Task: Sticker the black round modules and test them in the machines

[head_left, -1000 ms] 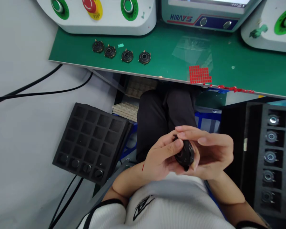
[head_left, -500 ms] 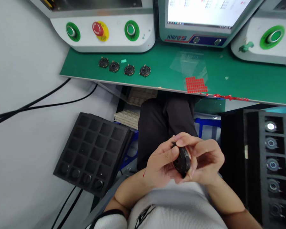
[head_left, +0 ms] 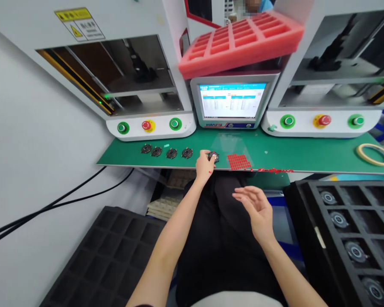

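My left hand (head_left: 205,167) reaches the front of the green bench mat (head_left: 269,153), its fingertips against the left side of a round black connector-like part (head_left: 213,157) that rests at the mat. Just left of it stands a row of several similar black parts (head_left: 172,153). My right hand (head_left: 256,209) hangs open above my lap, fingers apart, holding nothing. A patch of small red squares (head_left: 239,161) lies on the mat to the right of the left hand.
Black foam trays sit low on both sides: the right one (head_left: 339,230) holds silver-centred parts, the left one (head_left: 105,260) is dark. Behind the mat stand machines with stop buttons (head_left: 149,125), a monitor (head_left: 232,100) under a red foam tray (head_left: 240,42), and a tape roll (head_left: 375,154).
The view has tilted up from my hands to the whole bench. The black part has gone from between both hands to the mat under my left hand, and my right hand has let go and opened.
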`<state>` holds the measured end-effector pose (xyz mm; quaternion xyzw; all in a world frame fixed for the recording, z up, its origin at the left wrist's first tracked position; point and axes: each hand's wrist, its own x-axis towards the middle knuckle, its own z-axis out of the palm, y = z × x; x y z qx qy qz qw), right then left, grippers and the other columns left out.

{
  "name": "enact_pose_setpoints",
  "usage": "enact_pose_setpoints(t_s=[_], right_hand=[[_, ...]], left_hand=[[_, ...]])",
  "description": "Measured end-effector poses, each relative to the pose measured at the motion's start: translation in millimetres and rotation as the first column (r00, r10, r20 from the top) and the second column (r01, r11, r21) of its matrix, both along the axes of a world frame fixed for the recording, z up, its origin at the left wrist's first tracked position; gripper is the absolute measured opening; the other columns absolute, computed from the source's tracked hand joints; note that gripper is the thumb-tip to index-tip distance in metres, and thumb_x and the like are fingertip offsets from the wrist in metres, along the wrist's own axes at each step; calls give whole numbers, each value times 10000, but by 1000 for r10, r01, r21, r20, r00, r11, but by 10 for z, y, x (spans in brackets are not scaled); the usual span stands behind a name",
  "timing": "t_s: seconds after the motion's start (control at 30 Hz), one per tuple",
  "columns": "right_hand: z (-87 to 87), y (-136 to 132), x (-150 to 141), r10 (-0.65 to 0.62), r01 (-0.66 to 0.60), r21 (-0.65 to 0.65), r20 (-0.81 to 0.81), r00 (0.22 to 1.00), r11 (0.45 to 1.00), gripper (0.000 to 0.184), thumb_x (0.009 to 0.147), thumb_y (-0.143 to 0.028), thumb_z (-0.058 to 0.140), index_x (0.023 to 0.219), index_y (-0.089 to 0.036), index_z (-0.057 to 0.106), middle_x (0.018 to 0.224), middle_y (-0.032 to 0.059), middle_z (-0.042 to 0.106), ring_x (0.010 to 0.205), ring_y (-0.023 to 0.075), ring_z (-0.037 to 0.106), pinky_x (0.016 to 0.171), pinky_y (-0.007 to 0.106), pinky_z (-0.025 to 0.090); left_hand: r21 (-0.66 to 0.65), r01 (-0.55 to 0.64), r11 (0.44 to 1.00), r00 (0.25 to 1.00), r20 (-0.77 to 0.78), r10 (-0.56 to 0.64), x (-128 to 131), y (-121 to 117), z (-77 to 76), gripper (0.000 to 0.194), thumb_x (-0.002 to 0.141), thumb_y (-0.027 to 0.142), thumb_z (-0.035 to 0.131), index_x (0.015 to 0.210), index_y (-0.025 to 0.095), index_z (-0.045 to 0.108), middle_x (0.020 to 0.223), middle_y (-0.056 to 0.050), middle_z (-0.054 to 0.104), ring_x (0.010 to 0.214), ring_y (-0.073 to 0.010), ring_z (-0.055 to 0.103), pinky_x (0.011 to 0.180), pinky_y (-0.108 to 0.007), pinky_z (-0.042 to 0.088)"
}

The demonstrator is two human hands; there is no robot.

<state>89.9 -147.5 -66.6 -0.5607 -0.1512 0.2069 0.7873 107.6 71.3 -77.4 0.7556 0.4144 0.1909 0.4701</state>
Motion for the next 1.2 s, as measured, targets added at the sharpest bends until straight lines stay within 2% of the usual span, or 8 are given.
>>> enact_pose_setpoints(t_s=[0.13, 0.23, 0.33, 0.43, 0.53, 0.63, 0.87, 1.2], right_hand=[[-32, -49, 40, -27, 26, -51, -17, 999, 998, 225, 782, -291, 762, 930, -189, 628, 869, 47, 752, 754, 159, 739, 747, 301, 614], [-44, 5, 78, -41, 39, -82, -15, 999, 996, 215, 754, -301, 782, 862, -182, 638, 800, 30, 738, 693, 138, 717, 688, 269, 609], [-22, 105, 59, -36, 36, -99, -5, 999, 994, 213, 729, -310, 796, 785, -176, 640, 745, 16, 710, 643, 129, 696, 638, 252, 600], [62, 171, -49, -40, 39, -115, 1, 999, 993, 174, 750, -285, 781, 792, -184, 646, 751, 6, 697, 662, 125, 697, 651, 243, 599], [184, 170, -232, -57, 66, -107, 90, 994, 992, 107, 798, -214, 740, 849, -202, 646, 840, 18, 724, 781, 139, 726, 718, 251, 613], [277, 143, -426, -71, 93, -63, 292, 954, 994, 173, 809, -110, 714, 921, -218, 636, 966, 37, 748, 899, 159, 737, 786, 284, 627], [297, 167, -649, -160, 151, 59, 518, 840, 987, 318, 750, 50, 704, 911, -219, 645, 955, 36, 754, 901, 178, 732, 797, 350, 629], [341, 159, -691, -202, 232, 24, 583, 787, 972, 287, 728, 24, 733, 749, -211, 570, 793, -1, 734, 753, 159, 706, 648, 310, 597]], left_hand=[[173, -64, 983, 993, -89, 81, 14, 36, -56, 148, 829, 257, 657, 925, 170, 583, 1035, -125, 680, 1051, -275, 651, 921, -358, 455], [240, -99, 966, 988, -89, 123, -3, 45, -75, 152, 803, 280, 681, 843, 165, 590, 1048, -152, 647, 1040, -311, 647, 921, -405, 468], [324, -128, 937, 992, 21, 128, -50, -27, -39, 150, 750, 206, 691, 854, 145, 602, 1008, -168, 629, 1018, -334, 642, 910, -442, 477], [434, -115, 894, 972, 233, 12, -197, -256, 75, 213, 716, 49, 536, 882, 147, 627, 998, -132, 647, 987, -263, 643, 891, -384, 491], [509, -84, 856, 886, 432, -170, -424, -555, 210, 307, 627, -3, 393, 677, 188, 628, 701, -14, 644, 667, -135, 621, 663, -250, 490], [523, -136, 841, 787, 573, -229, -618, -775, 308, 257, 605, 21, 371, 454, 186, 497, 439, 39, 450, 420, -81, 433, 458, -218, 332], [393, -305, 867, 570, 805, -164, -729, -906, 427, 262, 605, -56, 383, 459, 155, 440, 446, 49, 400, 414, -54, 347, 435, -235, 210], [444, -385, 809, 560, 809, -177, -774, -924, 469, 251, 605, -50, 392, 473, 157, 444, 458, 49, 406, 427, -60, 345, 424, -241, 196]])
